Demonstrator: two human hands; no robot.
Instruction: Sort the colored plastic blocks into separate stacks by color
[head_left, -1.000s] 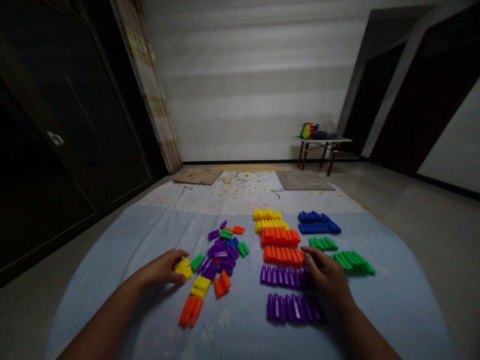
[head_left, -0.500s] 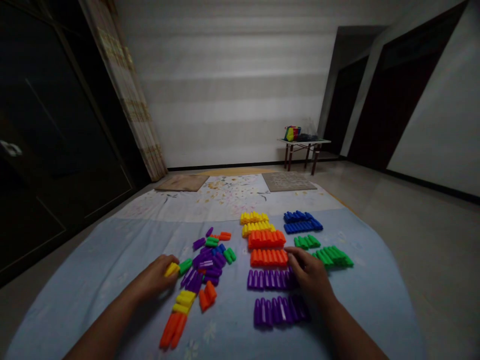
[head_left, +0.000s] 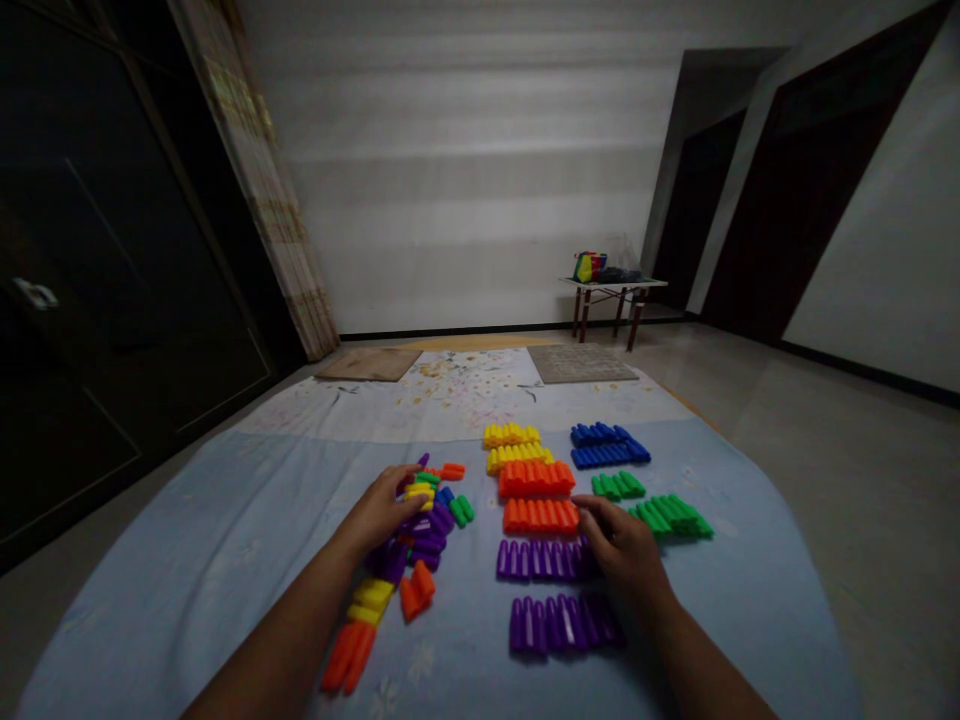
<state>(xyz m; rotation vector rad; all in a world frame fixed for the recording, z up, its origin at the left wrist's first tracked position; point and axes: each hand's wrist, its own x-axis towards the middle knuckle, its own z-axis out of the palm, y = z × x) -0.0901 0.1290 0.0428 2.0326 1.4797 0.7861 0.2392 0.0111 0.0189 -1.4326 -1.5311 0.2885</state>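
My left hand (head_left: 386, 510) is closed around yellow bullet-shaped plastic pieces (head_left: 420, 492), above a mixed pile of purple pieces (head_left: 427, 545), green pieces (head_left: 461, 508) and orange pieces (head_left: 417, 592). More yellow pieces (head_left: 370, 598) and orange pieces (head_left: 348, 655) lie at the pile's near end. My right hand (head_left: 621, 540) has curled fingers pinching the right end of an orange row (head_left: 540, 516). The hand partly hides a purple row (head_left: 536, 560); another purple row (head_left: 562, 625) lies nearer.
Yellow rows (head_left: 517, 458) and a second orange row (head_left: 536, 478) lie beyond. Blue rows (head_left: 609, 445) and green rows (head_left: 671, 515) sit at the right. Two flat boards (head_left: 367, 364) (head_left: 581, 363) rest at the cloth-covered table's (head_left: 187, 560) far edge. A small table (head_left: 611, 284) stands by the wall.
My left hand has moved right and away from me, carrying the yellow pieces from the pile's left side to over its far part. My right hand has stayed at the orange row.
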